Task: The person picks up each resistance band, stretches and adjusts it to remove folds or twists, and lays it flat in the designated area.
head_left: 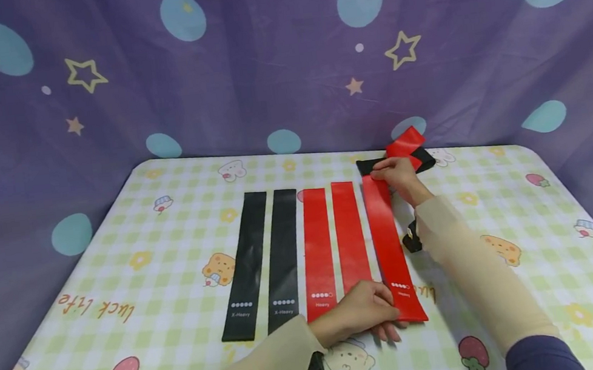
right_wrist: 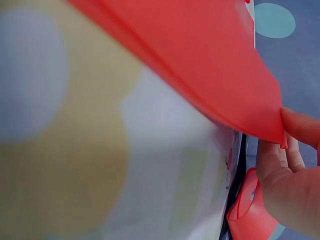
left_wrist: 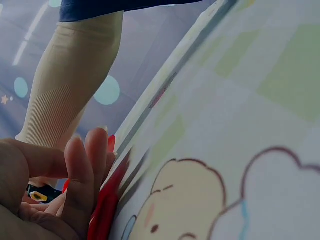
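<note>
Forward, right hand [head_left: 400, 180] pinches red band [head_left: 386, 236]; left hand [head_left: 352, 313] at near end.

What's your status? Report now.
Right hand pinches far end of rightmost flat red rubbery strip. Left hand at near end, contact unclear. Loose red rubbery band, black rubbery band just beyond.

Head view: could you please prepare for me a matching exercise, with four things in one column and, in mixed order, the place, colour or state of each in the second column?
Column one
1. Right hand
2. Flat black bands
3. Backdrop
4. Left hand

Column two
A. Marked "X-Heavy"
B. At the near end of the rightmost long red band
C. Pinching the far end of that same red band
D. Purple, printed with stars

Right pairs: 1-C, 2-A, 3-D, 4-B.
</note>
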The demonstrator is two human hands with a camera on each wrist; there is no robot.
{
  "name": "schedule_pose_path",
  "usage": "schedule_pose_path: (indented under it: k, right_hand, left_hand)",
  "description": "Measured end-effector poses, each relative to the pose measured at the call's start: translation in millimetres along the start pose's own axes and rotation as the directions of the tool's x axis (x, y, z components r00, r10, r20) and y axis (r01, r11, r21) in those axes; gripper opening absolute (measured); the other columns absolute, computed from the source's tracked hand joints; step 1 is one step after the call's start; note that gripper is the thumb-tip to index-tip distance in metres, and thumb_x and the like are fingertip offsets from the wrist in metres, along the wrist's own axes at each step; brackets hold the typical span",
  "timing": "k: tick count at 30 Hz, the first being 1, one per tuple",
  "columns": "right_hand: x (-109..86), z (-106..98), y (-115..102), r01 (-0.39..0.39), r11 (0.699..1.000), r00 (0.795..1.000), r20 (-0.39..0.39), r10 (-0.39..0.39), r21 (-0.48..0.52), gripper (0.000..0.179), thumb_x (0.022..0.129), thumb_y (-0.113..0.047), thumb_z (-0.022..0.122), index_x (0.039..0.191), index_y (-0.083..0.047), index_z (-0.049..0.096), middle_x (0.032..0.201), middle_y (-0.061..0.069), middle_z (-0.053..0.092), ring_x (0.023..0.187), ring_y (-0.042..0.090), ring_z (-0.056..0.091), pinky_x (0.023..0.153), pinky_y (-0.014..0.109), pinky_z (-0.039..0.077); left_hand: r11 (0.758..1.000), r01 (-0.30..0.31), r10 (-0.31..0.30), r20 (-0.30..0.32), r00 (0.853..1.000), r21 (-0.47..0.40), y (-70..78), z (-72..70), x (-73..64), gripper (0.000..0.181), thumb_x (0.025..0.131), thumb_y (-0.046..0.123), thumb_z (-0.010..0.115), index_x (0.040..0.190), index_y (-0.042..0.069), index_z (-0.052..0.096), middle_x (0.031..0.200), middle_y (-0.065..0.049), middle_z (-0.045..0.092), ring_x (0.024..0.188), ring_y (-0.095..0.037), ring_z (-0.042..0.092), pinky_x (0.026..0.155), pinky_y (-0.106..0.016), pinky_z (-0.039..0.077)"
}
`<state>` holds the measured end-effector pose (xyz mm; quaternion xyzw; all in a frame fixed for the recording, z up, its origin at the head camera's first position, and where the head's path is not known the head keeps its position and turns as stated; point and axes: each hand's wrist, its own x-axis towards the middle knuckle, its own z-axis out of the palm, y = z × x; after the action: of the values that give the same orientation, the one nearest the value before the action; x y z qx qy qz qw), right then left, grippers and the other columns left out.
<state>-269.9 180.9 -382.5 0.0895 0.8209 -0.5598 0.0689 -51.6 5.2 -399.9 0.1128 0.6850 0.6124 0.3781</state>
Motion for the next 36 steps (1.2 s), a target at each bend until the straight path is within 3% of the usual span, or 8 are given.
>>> schedule_pose_path:
  k: [6,11,18,26,32,36]
  right_hand:
    - [4.3,5,1,-0.063,0.998,0.998,0.022,0.063,-0.016,0.037,0.091,-0.014,0.061,0.125,0.001,0.057,0.107,0.004,0.054,0.088,0.016,0.048,0.069,0.023,0.044]
    - [4.0,9,3,-0.049,0.997,0.999,-0.005,0.049,-0.067,0.034,0.089,-0.012,0.061,0.121,0.001,0.060,0.110,0.009,0.054,0.085,0.017,0.046,0.063,0.023,0.042]
    - [0.6,11,2,0.012,0.991,1.000,-0.005,-0.013,-0.136,0.032,0.087,-0.010,0.064,0.115,0.004,0.062,0.090,0.001,0.055,0.075,0.014,0.045,0.062,0.022,0.040]
    - [-1.2,4,-2,0.041,0.990,0.999,-0.026,-0.045,-0.133,0.030,0.086,-0.009,0.064,0.113,0.006,0.062,0.084,-0.001,0.057,0.067,0.014,0.053,0.065,0.025,0.048]
    - [-4.0,-8,-3,0.030,0.992,0.994,-0.104,-0.043,-0.124,0.029,0.084,-0.005,0.057,0.109,0.007,0.063,0.061,-0.009,0.054,0.061,0.010,0.056,0.062,0.021,0.049]
    - [-5.9,-16,-3,0.024,0.991,0.988,-0.148,-0.043,-0.131,0.027,0.084,-0.006,0.059,0.106,0.006,0.065,0.059,-0.010,0.056,0.058,0.007,0.058,0.056,0.017,0.049]
  left_hand:
    - [1.000,-0.004,0.004,0.000,1.000,-0.003,-1.4,-2.3,-1.9,0.006,0.090,0.007,0.061,0.090,0.003,0.056,0.083,-0.013,0.074,0.050,-0.007,0.062,0.050,-0.018,0.051]
    - [0.999,0.022,-0.023,-0.009,1.000,-0.031,-1.5,-2.4,-2.4,0.005,0.090,0.005,0.060,0.087,0.002,0.057,0.080,-0.015,0.073,0.053,-0.014,0.066,0.049,-0.021,0.052]
    - [0.997,0.059,-0.059,-0.006,0.998,-0.040,0.3,-1.9,-2.7,0.007,0.091,0.005,0.058,0.084,0.003,0.059,0.077,-0.016,0.072,0.056,-0.022,0.069,0.049,-0.024,0.054]
    - [0.996,0.084,-0.084,0.005,0.996,-0.010,2.7,-3.8,-7.6,0.011,0.092,0.009,0.058,0.085,0.000,0.061,0.075,-0.016,0.071,0.055,-0.021,0.068,0.047,-0.023,0.053]
    - [0.998,0.057,-0.056,0.047,0.997,-0.029,5.5,-7.4,-10.1,0.013,0.090,0.009,0.059,0.086,-0.003,0.060,0.074,-0.017,0.070,0.049,-0.012,0.063,0.044,-0.020,0.050]
    - [1.000,0.021,-0.020,0.055,0.998,-0.020,8.3,-12.3,-9.7,0.012,0.089,0.006,0.058,0.090,-0.006,0.060,0.075,-0.018,0.069,0.049,-0.013,0.062,0.044,-0.020,0.050]
